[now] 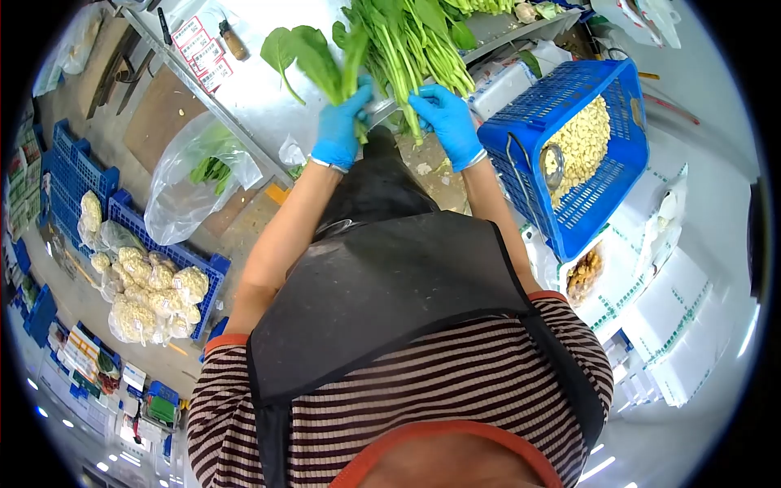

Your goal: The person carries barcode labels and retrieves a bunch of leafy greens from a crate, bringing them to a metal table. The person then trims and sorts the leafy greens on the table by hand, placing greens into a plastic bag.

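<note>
My left hand [340, 130], in a blue glove, is closed round the stems of a bunch of leafy greens [317, 63], whose leaves point away from me over the metal table [268, 93]. To its right, my right hand [446, 122], also blue-gloved, pinches the stem end of a green stalk [411, 110] at the table's near edge. A larger pile of long-stemmed greens [407, 41] lies on the table just beyond both hands.
At the right stands a blue crate [508, 150] with pale pieces [587, 142] and a round metal item inside. A plastic bag [167, 195] with greens hangs at the left. Filled bags [138, 313] lie on blue crates lower left. Labels [199, 49] and a small bottle [233, 41] lie on the table.
</note>
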Available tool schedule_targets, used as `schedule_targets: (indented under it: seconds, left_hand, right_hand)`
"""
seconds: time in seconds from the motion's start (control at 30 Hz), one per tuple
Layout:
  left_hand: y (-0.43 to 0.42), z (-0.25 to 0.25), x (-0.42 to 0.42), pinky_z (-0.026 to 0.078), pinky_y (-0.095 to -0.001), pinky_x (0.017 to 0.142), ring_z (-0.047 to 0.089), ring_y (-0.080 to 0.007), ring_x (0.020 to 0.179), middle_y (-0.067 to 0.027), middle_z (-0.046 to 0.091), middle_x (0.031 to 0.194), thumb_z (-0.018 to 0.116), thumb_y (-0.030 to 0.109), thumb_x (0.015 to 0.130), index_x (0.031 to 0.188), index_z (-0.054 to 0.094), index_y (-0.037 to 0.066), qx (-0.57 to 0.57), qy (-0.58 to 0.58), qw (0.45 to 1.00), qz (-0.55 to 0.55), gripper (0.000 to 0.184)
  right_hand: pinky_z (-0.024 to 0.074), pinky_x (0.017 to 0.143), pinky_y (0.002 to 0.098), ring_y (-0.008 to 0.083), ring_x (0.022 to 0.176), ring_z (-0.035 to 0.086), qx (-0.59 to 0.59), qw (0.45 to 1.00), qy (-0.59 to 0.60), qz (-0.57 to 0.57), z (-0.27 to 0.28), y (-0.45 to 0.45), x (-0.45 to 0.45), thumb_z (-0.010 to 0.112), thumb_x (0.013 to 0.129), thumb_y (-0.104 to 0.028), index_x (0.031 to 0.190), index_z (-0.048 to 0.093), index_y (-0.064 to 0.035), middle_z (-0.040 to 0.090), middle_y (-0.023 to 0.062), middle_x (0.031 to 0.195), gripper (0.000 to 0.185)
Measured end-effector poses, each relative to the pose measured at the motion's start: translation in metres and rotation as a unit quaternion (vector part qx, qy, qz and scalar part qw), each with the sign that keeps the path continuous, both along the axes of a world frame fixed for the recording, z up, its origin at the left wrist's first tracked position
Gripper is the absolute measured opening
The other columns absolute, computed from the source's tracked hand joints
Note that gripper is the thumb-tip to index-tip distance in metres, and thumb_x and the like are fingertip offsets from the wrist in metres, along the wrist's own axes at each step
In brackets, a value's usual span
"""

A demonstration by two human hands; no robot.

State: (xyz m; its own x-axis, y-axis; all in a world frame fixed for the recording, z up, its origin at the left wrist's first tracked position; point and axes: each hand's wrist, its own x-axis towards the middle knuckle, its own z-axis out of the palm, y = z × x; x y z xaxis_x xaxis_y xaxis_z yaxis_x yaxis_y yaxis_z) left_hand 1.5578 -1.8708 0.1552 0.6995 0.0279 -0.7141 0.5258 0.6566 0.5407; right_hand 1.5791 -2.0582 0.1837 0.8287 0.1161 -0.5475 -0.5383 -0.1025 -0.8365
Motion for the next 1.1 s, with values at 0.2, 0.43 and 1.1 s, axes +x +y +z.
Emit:
schedule_targets:
  seconds: [0.2,0.43,1.1]
  left_hand:
    - [0.002,0.023,0.001,0.04,-0.0209,0.053,0.049,-0.0053,0.057,0.0007,0.062,0.078,0.075,0.017,0.081,0.106,0.067,0.003,-0.001,-0.02,0.999,-0.038,0.03]
    - [-0.011,0.012,0.011,0.04,-0.0217,0.047,0.05,-0.0089,0.052,0.0015,0.054,0.062,0.069,0.018,0.087,0.095,0.066,0.006,-0.132,0.03,0.988,-0.073,0.015]
    - [0.013,-0.007,-0.015,0.045,-0.0265,0.057,0.055,-0.0133,0.067,-0.0033,0.054,0.072,0.052,0.016,0.097,0.118,0.057,-0.002,-0.284,0.024,0.957,-0.059,0.028]
  right_hand:
    - [0.0466,0.062,0.0238,0.0065,0.07,0.054,-0.089,0.992,-0.093,0.016,0.005,0.014,-0.013,0.072,0.083,-0.015,0.097,0.064,-0.0008,0.061,0.0001,0.079,0.021]
    - [0.0468,0.06,0.0262,0.0113,0.066,0.056,-0.095,0.985,-0.136,-0.05,0.009,0.032,-0.031,0.071,0.085,-0.015,0.095,0.062,-0.0021,0.06,0.0007,0.078,0.019]
    - [0.044,0.066,0.0291,0.0134,0.071,0.053,-0.006,0.99,-0.101,0.102,0.004,0.025,-0.042,0.062,0.092,-0.022,0.101,0.063,-0.001,0.057,0.0062,0.076,0.022]
